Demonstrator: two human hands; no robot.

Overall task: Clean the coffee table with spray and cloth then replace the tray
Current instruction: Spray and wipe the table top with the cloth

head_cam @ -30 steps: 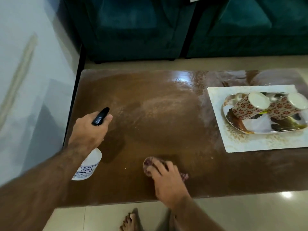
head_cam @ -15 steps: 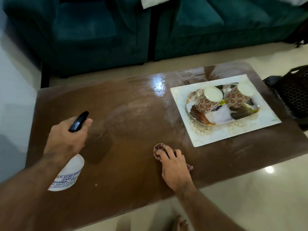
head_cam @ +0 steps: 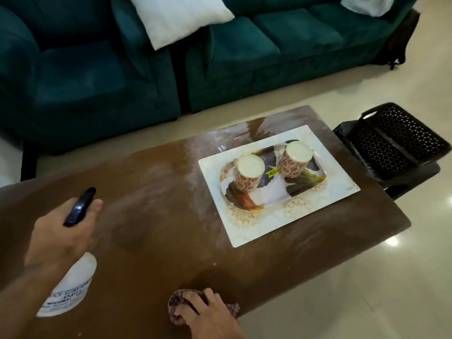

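My left hand (head_cam: 60,237) grips a white spray bottle (head_cam: 69,288) with a black nozzle (head_cam: 79,206), held over the left part of the brown coffee table (head_cam: 151,216). My right hand (head_cam: 208,314) presses a checked cloth (head_cam: 177,303) flat on the table near its front edge, fingers spread over it. On the table's right half lies a white tray (head_cam: 305,214) carrying a patterned plate (head_cam: 252,201) and two upturned floral cups (head_cam: 249,176). Pale dusty streaks cover the table top around the tray.
A teal sofa (head_cam: 244,57) and armchair (head_cam: 73,77) with white cushions (head_cam: 178,18) stand behind the table. A black perforated stool (head_cam: 396,140) sits against the table's right end. Pale tiled floor (head_cam: 367,277) surrounds the table.
The view has swung right and up, showing more of the sofa and the black stool. My right hand with the cloth has slid back toward the table's front edge. The bottle stays gripped.
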